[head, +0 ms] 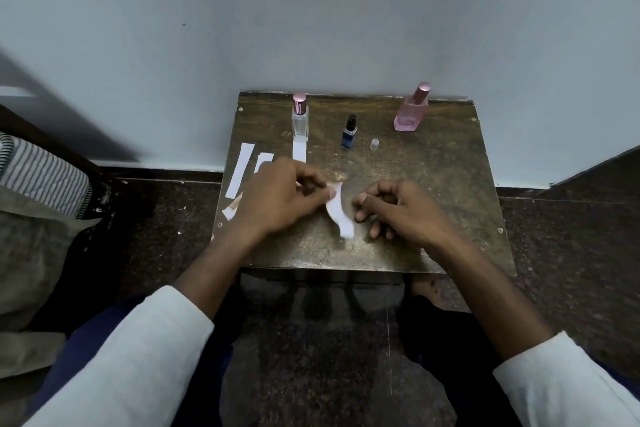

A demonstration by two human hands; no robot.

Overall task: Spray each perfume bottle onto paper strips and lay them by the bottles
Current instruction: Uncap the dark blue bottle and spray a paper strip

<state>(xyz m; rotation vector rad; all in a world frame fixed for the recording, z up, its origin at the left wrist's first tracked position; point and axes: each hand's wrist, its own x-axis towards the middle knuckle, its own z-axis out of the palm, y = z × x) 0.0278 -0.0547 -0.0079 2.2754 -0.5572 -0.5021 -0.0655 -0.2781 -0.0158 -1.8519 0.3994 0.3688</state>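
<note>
Three perfume bottles stand at the back of a small brown table (433, 184): a clear one with a pink cap (300, 120), a small dark blue one (348, 134) with its black sprayer bare, and a pink one (412, 109). A small clear cap (374, 144) lies right of the blue bottle. One paper strip (299, 149) lies in front of the clear bottle. My left hand (277, 196) pinches a curled white strip (339, 211) above the table's middle. My right hand (398, 210) hovers just right of that strip, fingers loosely curled, holding nothing.
Spare paper strips (239, 170) lie at the table's left edge, partly under my left hand. The table stands against a pale wall (311, 28). A striped cloth (45, 173) is on furniture to the left. The floor is dark speckled stone.
</note>
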